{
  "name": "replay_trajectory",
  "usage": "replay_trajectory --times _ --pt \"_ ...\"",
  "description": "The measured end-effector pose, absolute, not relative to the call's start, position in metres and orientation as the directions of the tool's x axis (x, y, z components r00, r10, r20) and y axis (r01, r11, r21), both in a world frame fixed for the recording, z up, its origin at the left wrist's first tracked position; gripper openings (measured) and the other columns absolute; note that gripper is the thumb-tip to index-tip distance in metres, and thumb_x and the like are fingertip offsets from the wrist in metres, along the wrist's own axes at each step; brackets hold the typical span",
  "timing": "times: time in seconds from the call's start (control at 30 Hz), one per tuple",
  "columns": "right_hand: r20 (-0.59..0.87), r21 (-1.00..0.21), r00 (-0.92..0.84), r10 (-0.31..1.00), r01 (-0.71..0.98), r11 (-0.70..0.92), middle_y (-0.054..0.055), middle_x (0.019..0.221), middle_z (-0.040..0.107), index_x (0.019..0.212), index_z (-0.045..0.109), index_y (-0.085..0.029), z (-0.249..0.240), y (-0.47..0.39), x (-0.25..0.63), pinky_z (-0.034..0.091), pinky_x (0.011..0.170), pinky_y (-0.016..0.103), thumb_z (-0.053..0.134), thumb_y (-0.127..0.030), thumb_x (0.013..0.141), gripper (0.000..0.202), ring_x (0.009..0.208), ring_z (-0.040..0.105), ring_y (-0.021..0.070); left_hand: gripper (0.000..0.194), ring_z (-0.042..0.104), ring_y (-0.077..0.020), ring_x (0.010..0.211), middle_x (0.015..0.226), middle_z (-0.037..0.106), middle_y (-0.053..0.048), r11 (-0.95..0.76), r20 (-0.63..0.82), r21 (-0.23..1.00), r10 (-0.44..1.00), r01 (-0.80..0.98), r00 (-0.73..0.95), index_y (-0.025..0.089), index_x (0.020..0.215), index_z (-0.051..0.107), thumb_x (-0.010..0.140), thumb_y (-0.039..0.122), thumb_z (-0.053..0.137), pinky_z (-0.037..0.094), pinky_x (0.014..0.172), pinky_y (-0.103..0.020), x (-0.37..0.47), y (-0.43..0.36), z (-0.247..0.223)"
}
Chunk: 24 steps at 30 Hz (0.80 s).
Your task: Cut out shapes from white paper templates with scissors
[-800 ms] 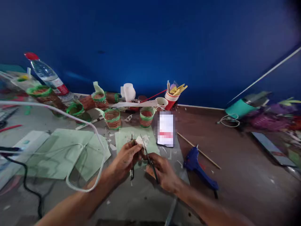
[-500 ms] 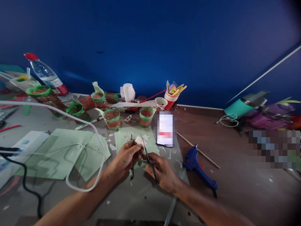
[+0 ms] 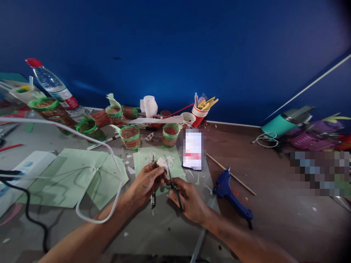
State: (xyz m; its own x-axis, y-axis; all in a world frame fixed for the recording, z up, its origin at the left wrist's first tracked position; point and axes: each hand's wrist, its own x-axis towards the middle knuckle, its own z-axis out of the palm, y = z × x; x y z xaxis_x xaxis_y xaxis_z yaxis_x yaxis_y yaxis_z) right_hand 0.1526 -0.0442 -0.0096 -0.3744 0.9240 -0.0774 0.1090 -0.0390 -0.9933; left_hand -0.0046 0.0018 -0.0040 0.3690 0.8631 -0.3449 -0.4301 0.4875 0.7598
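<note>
Between the thumb and fingers of my left hand (image 3: 149, 179) is a small white piece of paper (image 3: 162, 163). My right hand (image 3: 188, 199) grips a pair of scissors (image 3: 176, 194) by the handles, with the blades pointing up and away, right beside the paper. Whether the blades touch the paper I cannot tell. Under the left hand lies a slim dark craft knife (image 3: 153, 201), partly hidden by the fingers. A light green sheet (image 3: 142, 155) with white scraps on it is spread beneath both hands.
Small brown and green painted cups (image 3: 130, 138) stand behind the hands. A phone (image 3: 192, 149) with a lit screen, a wooden stick (image 3: 244, 184) and a blue glue gun (image 3: 233, 195) are on the right. A white cable (image 3: 117, 175) loops over green paper (image 3: 65, 179) on the left.
The view has shifted very slightly. Both hands keep nearly the same place, with the paper and scissors still held.
</note>
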Motion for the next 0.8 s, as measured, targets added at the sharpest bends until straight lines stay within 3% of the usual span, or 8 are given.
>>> replay_trajectory --times 0.23,0.53,0.8 --pt "-0.045 -0.994 -0.371 0.927 0.111 -0.004 -0.001 0.071 0.045 0.093 0.051 -0.016 -0.0113 -0.0455 0.1511 0.034 0.052 0.021 0.05 -0.042 0.086 0.027 0.059 0.039 0.0108 0.017 0.048 -0.0059 0.048 0.055 0.055 0.003 0.46 -0.339 0.779 0.88 -0.425 0.332 0.015 0.062 0.056 0.071 0.024 0.066 0.043 0.057 -0.02 -0.0024 0.0022 -0.0024" --pt "-0.05 -0.988 -0.384 0.922 0.153 0.01 -0.003 0.066 0.036 0.092 0.049 -0.016 -0.0097 -0.046 0.1508 0.026 0.048 0.022 0.047 -0.044 0.087 0.029 0.054 0.029 0.0093 0.018 0.048 -0.0059 0.045 0.055 0.055 0.003 0.478 -0.378 0.78 0.874 -0.403 0.305 0.014 0.062 0.056 0.067 0.026 0.068 0.043 0.056 -0.021 -0.0026 0.0011 0.0014" --pt "-0.068 -0.982 -0.379 0.923 0.188 0.005 -0.004 0.063 0.035 0.094 0.052 -0.016 -0.011 -0.0467 0.1539 0.026 0.047 0.021 0.052 -0.039 0.086 0.024 0.053 0.029 0.0092 0.018 0.048 -0.0066 0.047 0.057 0.054 0.002 0.413 -0.317 0.84 0.9 -0.352 0.3 0.014 0.063 0.055 0.07 0.026 0.065 0.042 0.056 -0.023 -0.0038 0.003 0.0037"
